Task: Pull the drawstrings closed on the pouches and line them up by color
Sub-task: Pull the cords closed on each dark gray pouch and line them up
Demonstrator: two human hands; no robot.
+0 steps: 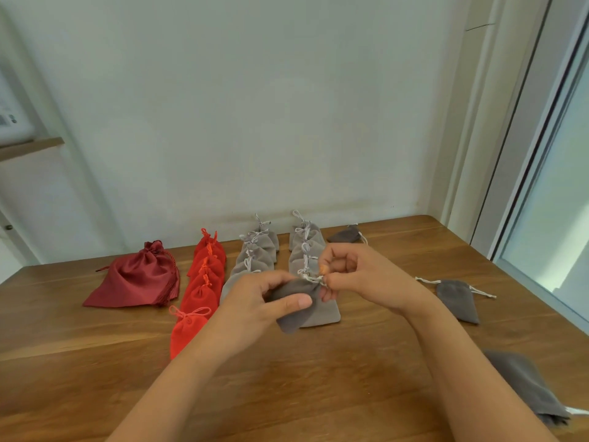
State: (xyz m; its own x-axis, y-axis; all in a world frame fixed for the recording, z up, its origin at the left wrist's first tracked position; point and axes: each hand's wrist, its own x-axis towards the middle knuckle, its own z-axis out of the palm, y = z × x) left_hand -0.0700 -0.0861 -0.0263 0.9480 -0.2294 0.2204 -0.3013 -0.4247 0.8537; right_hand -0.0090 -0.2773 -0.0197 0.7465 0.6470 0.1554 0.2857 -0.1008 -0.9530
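Note:
My left hand (255,301) grips a dark grey pouch (291,314) by its body, lifted just above the table. My right hand (353,275) pinches that pouch's white drawstring (314,278) at the gathered neck. Behind my hands run a row of bright red pouches (204,282) and two rows of light grey pouches (255,250) (307,244), their necks drawn shut. A large dark red satin pouch (137,279) lies at the left.
More dark grey pouches lie loose on the wooden table (287,393): one at the right (457,299) with its strings spread, one at the back near the wall (345,234), and one at the near right edge (526,384). A window frame stands to the right.

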